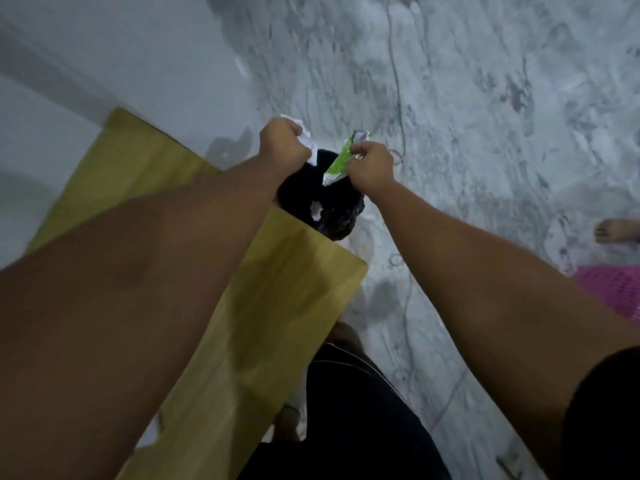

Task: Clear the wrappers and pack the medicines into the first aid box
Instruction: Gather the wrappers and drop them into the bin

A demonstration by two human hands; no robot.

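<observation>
Both my arms reach out over a black rubbish bag (332,216) that stands on the floor past the table's end. My left hand (284,144) is closed in a fist on crumpled white wrappers (308,142), whose ends stick out on its right side. My right hand (372,164) pinches a green and silver wrapper (340,163) that hangs over the bag's dark opening. A small white scrap (316,209) lies inside the bag. No medicines and no first aid box are in view.
A yellow-green wooden table top (263,292) runs under my left arm. The floor is grey-white marble (485,116). A pink mesh basket (613,289) sits at the right edge, with another person's bare foot (618,230) beyond it. A white wall (104,46) is at the left.
</observation>
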